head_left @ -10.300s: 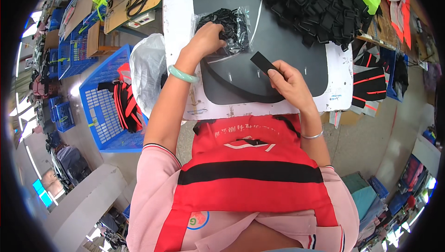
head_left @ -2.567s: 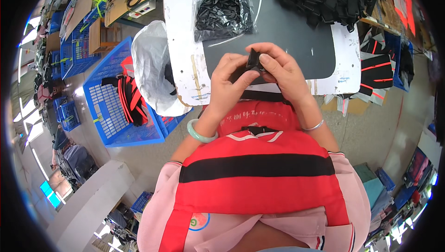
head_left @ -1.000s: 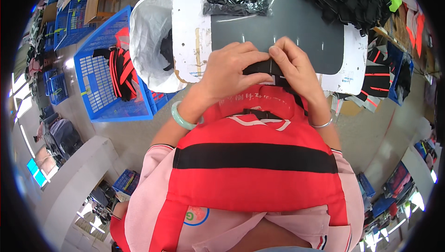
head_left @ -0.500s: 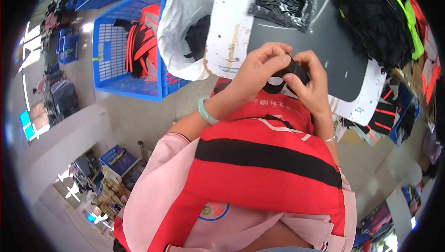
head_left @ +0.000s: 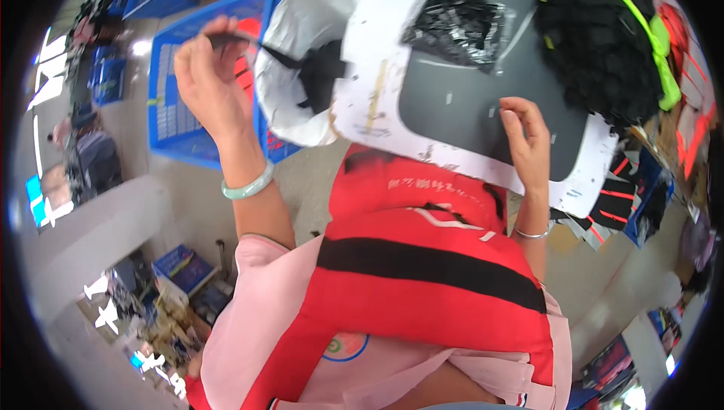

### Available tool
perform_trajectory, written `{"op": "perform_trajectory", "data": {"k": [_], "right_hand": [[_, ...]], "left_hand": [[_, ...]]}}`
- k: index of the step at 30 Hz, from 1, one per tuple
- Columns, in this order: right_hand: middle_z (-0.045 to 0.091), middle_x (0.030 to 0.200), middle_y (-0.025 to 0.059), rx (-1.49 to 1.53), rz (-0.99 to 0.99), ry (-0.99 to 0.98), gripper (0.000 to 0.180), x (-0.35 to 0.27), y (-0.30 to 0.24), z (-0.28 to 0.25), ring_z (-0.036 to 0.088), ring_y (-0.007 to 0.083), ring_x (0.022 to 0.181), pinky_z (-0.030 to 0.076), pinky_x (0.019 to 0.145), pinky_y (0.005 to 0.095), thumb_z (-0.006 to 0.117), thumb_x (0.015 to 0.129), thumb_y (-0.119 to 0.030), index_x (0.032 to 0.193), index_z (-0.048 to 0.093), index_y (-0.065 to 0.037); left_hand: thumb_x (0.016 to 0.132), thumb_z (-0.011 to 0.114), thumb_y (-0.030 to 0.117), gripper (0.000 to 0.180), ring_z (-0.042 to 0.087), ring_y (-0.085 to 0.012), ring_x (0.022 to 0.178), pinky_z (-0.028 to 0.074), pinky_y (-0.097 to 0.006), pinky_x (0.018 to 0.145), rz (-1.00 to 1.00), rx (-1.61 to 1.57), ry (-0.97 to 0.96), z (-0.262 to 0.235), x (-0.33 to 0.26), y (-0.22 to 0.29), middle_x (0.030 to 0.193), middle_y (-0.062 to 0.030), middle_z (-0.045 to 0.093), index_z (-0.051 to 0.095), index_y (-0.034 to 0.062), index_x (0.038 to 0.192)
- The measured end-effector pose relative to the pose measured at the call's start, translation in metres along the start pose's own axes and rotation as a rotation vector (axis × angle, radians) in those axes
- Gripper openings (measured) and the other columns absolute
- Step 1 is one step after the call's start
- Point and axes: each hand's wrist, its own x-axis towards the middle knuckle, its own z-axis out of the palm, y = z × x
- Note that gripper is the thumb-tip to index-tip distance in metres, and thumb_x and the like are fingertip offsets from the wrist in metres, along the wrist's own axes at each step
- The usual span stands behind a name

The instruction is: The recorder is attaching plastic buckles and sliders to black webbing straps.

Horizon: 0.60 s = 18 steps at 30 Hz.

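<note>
Swung out leftward since the preceding frame, the left hand (head_left: pixel 210 78) is raised over the blue basket (head_left: pixel 167 138), its fingers closed on a black strap (head_left: pixel 279 57); blur hides the exact fingertip contact. From this grip the strap trails rightward over the white sack (head_left: pixel 280 104), towards dark material (head_left: pixel 323 74) inside; whether the two touch cannot be told. Well to the right of the grip, past the sack, are the clear packet of small black parts (head_left: pixel 456 29) and the dark mat (head_left: pixel 467 112). Right hand (head_left: pixel 528 138): loosely curled above the mat, apparently holding nothing. Beyond it, a black heap (head_left: pixel 596 55). Sound handling, in judgement, calls for a firm pinch and a trailing length kept untwisted and clear of the sack's rim.
</note>
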Motion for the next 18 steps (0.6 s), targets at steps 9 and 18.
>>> {"op": "perform_trajectory", "data": {"k": [9,18], "right_hand": [[0.052,0.115,0.0073,-0.044,-0.074,0.461,0.031,0.032,0.013,-0.05,0.056,0.0104,0.082,0.046,0.071,0.0235,0.057,0.089,-0.012,0.119,0.054,-0.003],[0.048,0.122,0.0145,-0.925,-0.201,0.587,0.053,0.101,-0.005,-0.095,0.061,0.0282,0.08,0.052,0.071,0.0374,0.066,0.079,-0.019,0.127,0.046,-0.008]], "left_hand": [[0.088,0.062,0.019,0.022,0.056,-0.013,0.082,0.045,-0.026,0.074,-0.049,1.05,-0.354,-0.096,-0.046,-0.17,0.093,-0.0096,0.063,0.06,-0.003,0.09],[0.088,0.06,0.015,0.017,0.058,-0.0206,0.096,0.044,-0.03,0.086,-0.217,0.732,-0.428,-0.023,-0.055,-0.149,0.106,-0.0132,0.062,0.061,-0.0016,0.093]]}}
